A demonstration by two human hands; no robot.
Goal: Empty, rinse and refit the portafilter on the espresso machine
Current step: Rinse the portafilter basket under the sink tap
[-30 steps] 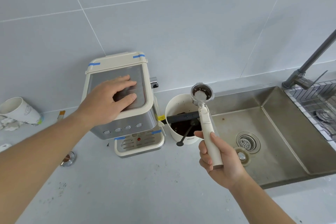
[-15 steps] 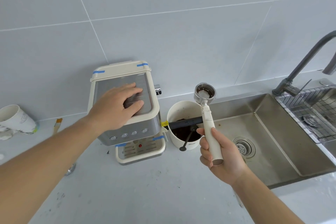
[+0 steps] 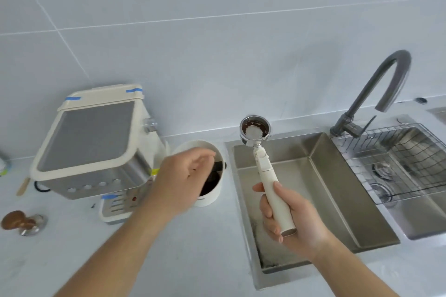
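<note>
My right hand (image 3: 293, 220) grips the cream handle of the portafilter (image 3: 266, 169), held over the left sink basin (image 3: 337, 190). Its metal basket points away from me, faces up and shows brown coffee residue. My left hand (image 3: 183, 181) hovers with loosely spread fingers over the white knock box (image 3: 212, 198), which holds dark grounds, and hides most of it. The cream and steel espresso machine (image 3: 91, 142) stands to the left on the counter, with nothing on its top.
A grey gooseneck tap (image 3: 376, 89) rises behind the sinks. A wire rack (image 3: 410, 159) sits in the right basin. A wooden-handled tamper (image 3: 19, 222) lies on the counter at the far left, in front of the machine.
My left hand has lifted off the machine's top and moved right, over the knock box. The view has shifted right, and the portafilter now sits over the sink.
</note>
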